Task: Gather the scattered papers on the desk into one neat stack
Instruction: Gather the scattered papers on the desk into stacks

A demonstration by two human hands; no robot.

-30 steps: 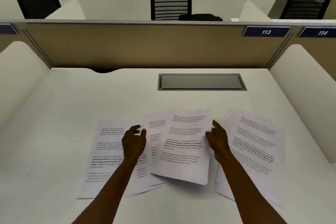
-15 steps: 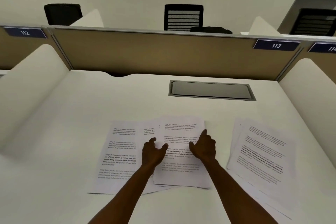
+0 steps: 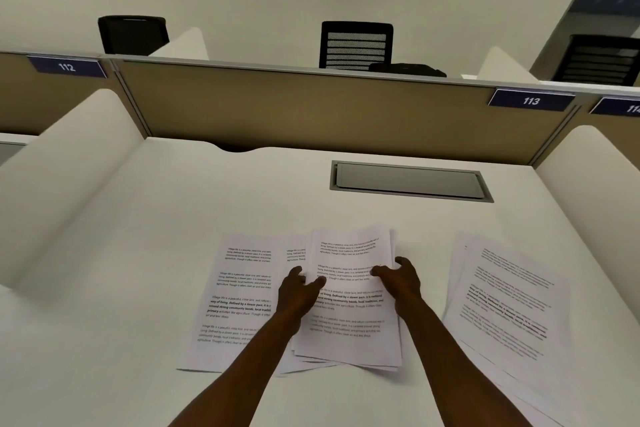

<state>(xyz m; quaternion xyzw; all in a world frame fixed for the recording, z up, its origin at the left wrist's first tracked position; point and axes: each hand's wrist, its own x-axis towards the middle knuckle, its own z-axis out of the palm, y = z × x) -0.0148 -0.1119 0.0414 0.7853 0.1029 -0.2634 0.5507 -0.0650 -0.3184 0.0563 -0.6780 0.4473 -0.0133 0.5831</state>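
Observation:
Printed white papers lie in three groups on the white desk (image 3: pixel 138 253). A single sheet (image 3: pixel 235 305) lies at the left, partly under the middle stack (image 3: pixel 349 322). A looser pile (image 3: pixel 505 305) is fanned out at the right, apart from the others. My left hand (image 3: pixel 298 291) holds the middle stack's left edge, thumb on the top sheet. My right hand (image 3: pixel 398 279) grips its right edge, fingers curled over the side and thumb on top. The middle stack's sheets are slightly askew at the bottom.
A grey cable hatch (image 3: pixel 408 180) is set into the desk behind the papers. White curved dividers (image 3: pixel 62 177) stand at both sides and a tan partition (image 3: pixel 311 107) at the back, with number plate 113 (image 3: pixel 531 100). Black chairs (image 3: pixel 356 45) stand beyond.
The sheet my right hand was lifting now lies flat on the middle stack. Both hands have closed in on that stack's edges. The view has tilted up.

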